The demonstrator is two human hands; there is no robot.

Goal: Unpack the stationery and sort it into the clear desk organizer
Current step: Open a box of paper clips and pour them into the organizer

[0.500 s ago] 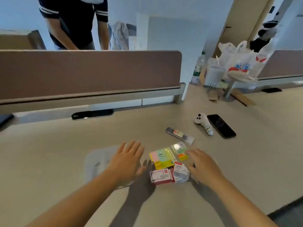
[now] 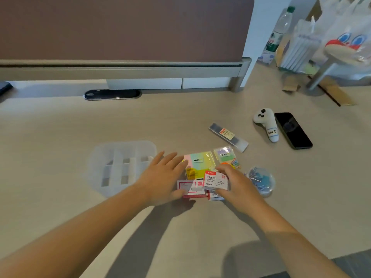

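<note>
**Red-and-white box gripped; organizer to the left**

Red-and-white cardboard paper-clip box sat pinched in the right hand. Left hand lay flat, fingers straight, beside it. Clear plastic compartmented organizer stood just left of the left hand, its compartments apparently unfilled.

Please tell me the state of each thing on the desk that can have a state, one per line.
clear desk organizer: compartments look empty
paper clip box: closed, held by right hand
red box: closed, left hand rests on it
sticky notes pack: still wrapped
phone: screen dark
</note>
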